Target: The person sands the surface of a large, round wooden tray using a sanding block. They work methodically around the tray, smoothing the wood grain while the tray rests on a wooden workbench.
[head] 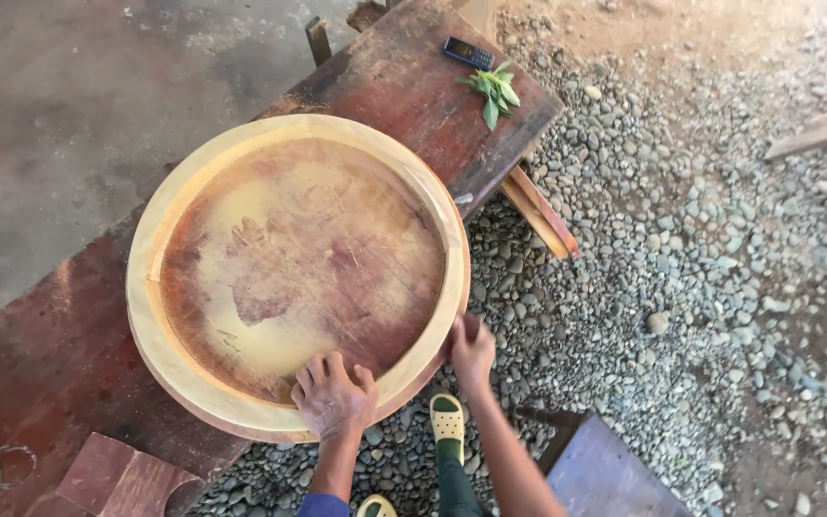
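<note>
Your left hand [333, 394] flat, fingers spread on the round wooden tray [160, 239], gripping nothing; your right hand [472, 348] pressed against its outer rim; tray lying on the reddish workbench [50, 354], overhanging the gravel [681, 287]

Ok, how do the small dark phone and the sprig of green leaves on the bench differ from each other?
The small dark rectangular phone is a hard, straight-edged slab, while the sprig of green leaves is soft and spreads into pointed blades. The phone is near black; the leaves are bright green. The phone lies nearer the bench's far end, the leaves just below it in the picture. Both rest on the dark red-brown wooden bench, well away from both hands.
</note>
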